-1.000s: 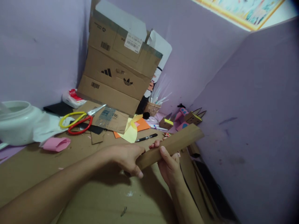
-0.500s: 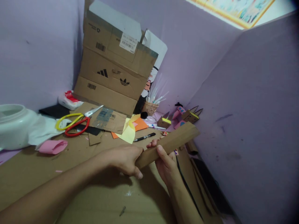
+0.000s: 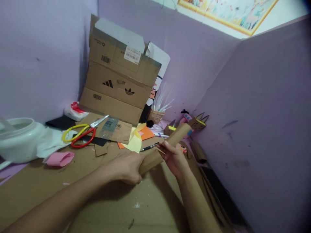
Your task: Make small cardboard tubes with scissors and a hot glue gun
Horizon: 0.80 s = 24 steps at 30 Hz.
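Head view: both hands grip one long cardboard piece, held slantwise above the cardboard-covered desk. The left hand is closed around its near, lower end; the right hand is closed on its middle, just beyond the left hand, and the far end rises away from both. A black pen lies on the desk just past the left hand. Further off to that hand's left lie scissors with yellow and red handles, and a large cardboard box stands against the wall.
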Each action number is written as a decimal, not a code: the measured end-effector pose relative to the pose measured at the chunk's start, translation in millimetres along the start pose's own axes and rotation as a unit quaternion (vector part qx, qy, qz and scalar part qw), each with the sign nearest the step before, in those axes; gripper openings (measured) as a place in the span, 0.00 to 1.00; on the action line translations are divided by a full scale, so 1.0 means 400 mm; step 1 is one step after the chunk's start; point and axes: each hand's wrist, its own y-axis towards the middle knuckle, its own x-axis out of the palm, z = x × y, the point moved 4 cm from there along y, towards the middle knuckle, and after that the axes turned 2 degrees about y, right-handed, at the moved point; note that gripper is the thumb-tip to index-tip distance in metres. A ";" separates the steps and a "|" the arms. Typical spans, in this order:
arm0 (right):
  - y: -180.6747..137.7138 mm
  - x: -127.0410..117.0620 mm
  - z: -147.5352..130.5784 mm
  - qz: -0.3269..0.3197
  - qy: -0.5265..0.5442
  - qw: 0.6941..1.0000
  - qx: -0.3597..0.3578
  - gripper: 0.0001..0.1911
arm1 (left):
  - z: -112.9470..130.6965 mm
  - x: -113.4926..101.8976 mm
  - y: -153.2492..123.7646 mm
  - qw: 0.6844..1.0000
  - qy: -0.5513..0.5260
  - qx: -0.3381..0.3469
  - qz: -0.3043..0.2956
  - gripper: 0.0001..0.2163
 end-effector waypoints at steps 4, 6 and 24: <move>0.040 0.001 0.057 0.011 -0.056 0.994 0.091 0.08 | -0.054 -0.042 -0.039 0.994 0.095 0.001 0.051 0.09; 0.042 0.009 0.076 0.016 -0.081 0.991 0.101 0.08 | -0.073 -0.058 -0.058 0.988 0.135 -0.016 0.071 0.10; -0.109 0.095 0.048 -0.112 -0.391 0.914 -0.007 0.24 | 0.013 -0.015 -0.064 0.953 0.231 0.099 0.171 0.18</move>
